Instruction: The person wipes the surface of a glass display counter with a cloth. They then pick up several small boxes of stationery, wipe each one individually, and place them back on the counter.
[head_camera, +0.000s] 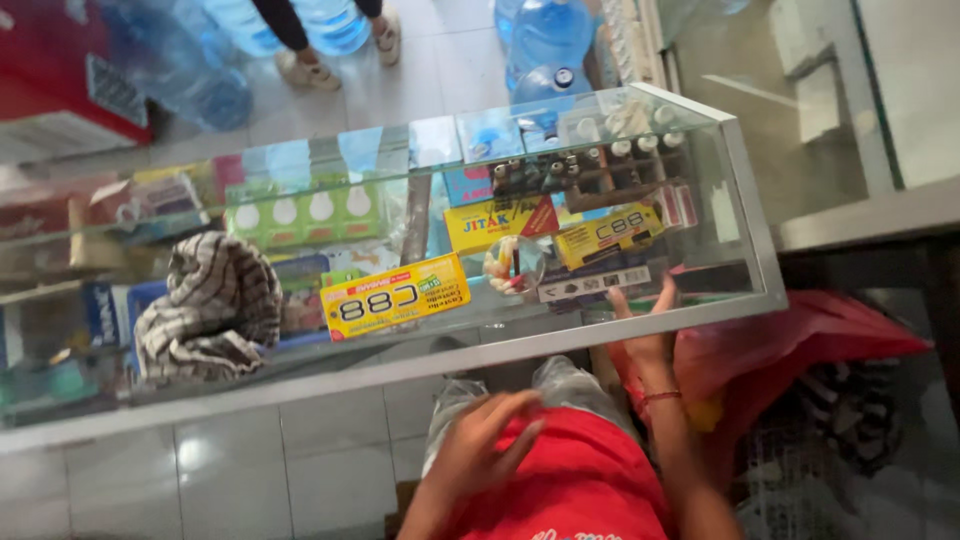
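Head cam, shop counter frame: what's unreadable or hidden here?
- Right hand: fingers reach inside the glass display case; reflections blur what they touch.
- Left hand: rests on the red garment; palm side hidden.
- Striped cloth: covers the stock beneath it.
- Person beyond the counter: only feet show, cut by the top edge.
- Small bottles: too blurred to identify.

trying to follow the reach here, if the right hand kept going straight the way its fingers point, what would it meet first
Probably the grey printed box lying just beyond the right hand's fingertips inside the glass display case, with a yellow box behind it. Depth through the glass is hard to judge.
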